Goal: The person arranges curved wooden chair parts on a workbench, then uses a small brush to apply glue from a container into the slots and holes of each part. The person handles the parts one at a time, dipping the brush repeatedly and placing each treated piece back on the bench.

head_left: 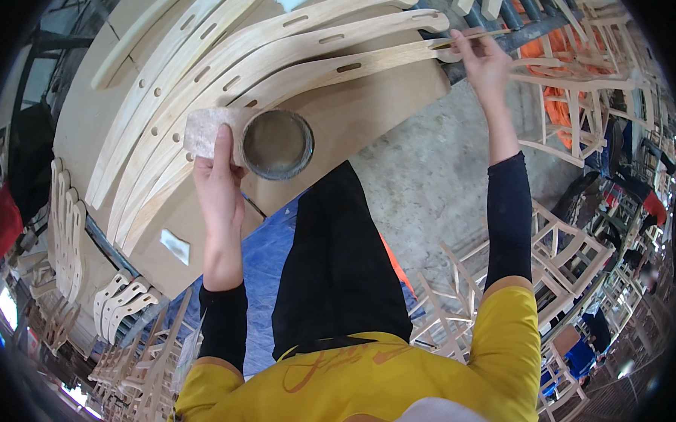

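My left hand (222,187) is closed around a round can (278,144) with a dull grey-brown inside. Under its thumb is a pale, blocky pad (204,132), pressed against the can's side; its exact kind is unclear. My right hand (484,63) pinches a thin brown stick (470,36) by the far right end of the nearest curved wooden piece (313,78). The stick's working tip is too small to make out. Several similar pale wooden pieces (285,46), with slots and round holes, lie side by side on a brown board (388,107).
White scraps (174,246) lie on the board near its edge. More shaped wooden parts (126,307) stand at the lower left. Wooden chair frames (576,108) crowd the right side, some by orange sheeting (557,107). Below are grey concrete floor (415,161) and a blue tarp (260,260).
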Motion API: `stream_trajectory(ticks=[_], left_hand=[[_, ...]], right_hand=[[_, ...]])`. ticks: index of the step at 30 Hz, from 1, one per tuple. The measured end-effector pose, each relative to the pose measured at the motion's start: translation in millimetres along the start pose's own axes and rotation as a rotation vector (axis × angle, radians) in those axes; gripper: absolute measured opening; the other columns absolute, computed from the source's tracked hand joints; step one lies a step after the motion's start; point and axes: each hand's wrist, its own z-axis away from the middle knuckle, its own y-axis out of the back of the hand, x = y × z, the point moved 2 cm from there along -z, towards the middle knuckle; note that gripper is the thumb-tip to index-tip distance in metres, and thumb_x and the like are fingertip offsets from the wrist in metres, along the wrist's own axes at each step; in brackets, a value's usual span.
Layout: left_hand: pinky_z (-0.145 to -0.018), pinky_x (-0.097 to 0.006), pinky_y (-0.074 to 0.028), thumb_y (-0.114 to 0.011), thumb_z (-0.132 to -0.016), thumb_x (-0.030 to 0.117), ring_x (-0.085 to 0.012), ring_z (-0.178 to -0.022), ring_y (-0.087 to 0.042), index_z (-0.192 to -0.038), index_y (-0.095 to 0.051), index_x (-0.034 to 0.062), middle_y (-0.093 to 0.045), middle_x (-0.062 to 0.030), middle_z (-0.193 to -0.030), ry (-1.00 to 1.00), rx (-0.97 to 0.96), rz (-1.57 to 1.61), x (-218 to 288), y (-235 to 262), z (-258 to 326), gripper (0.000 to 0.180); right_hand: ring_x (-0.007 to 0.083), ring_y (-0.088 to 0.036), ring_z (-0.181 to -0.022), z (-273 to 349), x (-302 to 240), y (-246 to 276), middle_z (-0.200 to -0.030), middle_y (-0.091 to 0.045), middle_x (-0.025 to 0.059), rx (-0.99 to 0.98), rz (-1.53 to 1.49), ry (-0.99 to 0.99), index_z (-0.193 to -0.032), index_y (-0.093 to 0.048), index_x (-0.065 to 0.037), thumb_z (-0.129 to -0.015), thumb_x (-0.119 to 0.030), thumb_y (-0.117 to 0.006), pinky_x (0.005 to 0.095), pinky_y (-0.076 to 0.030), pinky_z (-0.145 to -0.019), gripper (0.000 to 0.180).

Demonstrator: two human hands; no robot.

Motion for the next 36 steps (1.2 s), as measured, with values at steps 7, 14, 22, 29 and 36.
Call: stream_trajectory(ticks=[7,14,22,29,36], left_hand=[[-0.055,-0.023,-0.042,-0.067,-0.100,0.027,-0.0039,-0.070,-0.060,-0.109,-0.069,0.0075,-0.070,0.0025,-0.090,0.043,-0.084,0.131,18,-25,-18,0.022],[-0.069,-0.023,-0.051,-0.073,-0.095,0.027,-0.0080,-0.085,-0.066,-0.107,-0.073,0.0014,-0.073,-0.0030,-0.096,-0.151,-0.123,-0.074,38,-59,-39,0.029],[-0.076,-0.027,-0.057,-0.072,-0.096,0.024,-0.0108,-0.084,-0.069,-0.107,-0.072,-0.0022,-0.074,-0.0060,-0.097,-0.425,-0.286,-0.037,73,-100,-32,0.029],[-0.079,-0.029,-0.059,-0.073,-0.096,0.026,-0.0128,-0.086,-0.071,-0.109,-0.070,-0.0021,-0.074,-0.0074,-0.097,-0.509,-0.290,-0.070,83,-106,-30,0.031],[-0.078,-0.029,-0.059,-0.073,-0.095,0.025,-0.0136,-0.085,-0.071,-0.109,-0.069,-0.0030,-0.073,-0.0089,-0.097,-0.559,-0.293,-0.081,87,-113,-29,0.032]], right_hand=[[0.0143,-0.074,-0.082,-3,1,34,-0.091,-0.076,0.0098,-0.019,0.120,-0.027,-0.105,-0.069,-0.001,-0.097,-0.014,-0.068,0.0259,-0.056,-0.077,0.016],[0.0242,-0.074,-0.093,34,-128,45,-0.105,-0.073,0.0198,-0.016,-0.608,-0.123,-0.107,-0.063,0.003,-0.100,-0.012,-0.064,0.0320,-0.059,-0.087,0.016],[0.0260,-0.074,-0.093,61,-173,15,-0.102,-0.072,0.0195,-0.145,-0.384,0.173,-0.102,-0.061,0.005,-0.095,0.001,-0.067,0.0351,-0.060,-0.086,0.010],[0.0162,-0.072,-0.088,63,-173,16,-0.096,-0.074,0.0107,-0.036,-0.699,0.096,-0.100,-0.066,0.002,-0.092,-0.001,-0.072,0.0263,-0.054,-0.080,0.010],[0.0190,-0.073,-0.090,61,-176,21,-0.100,-0.073,0.0143,-0.062,-0.773,0.092,-0.101,-0.064,0.003,-0.093,0.000,-0.070,0.0275,-0.055,-0.083,0.011]])
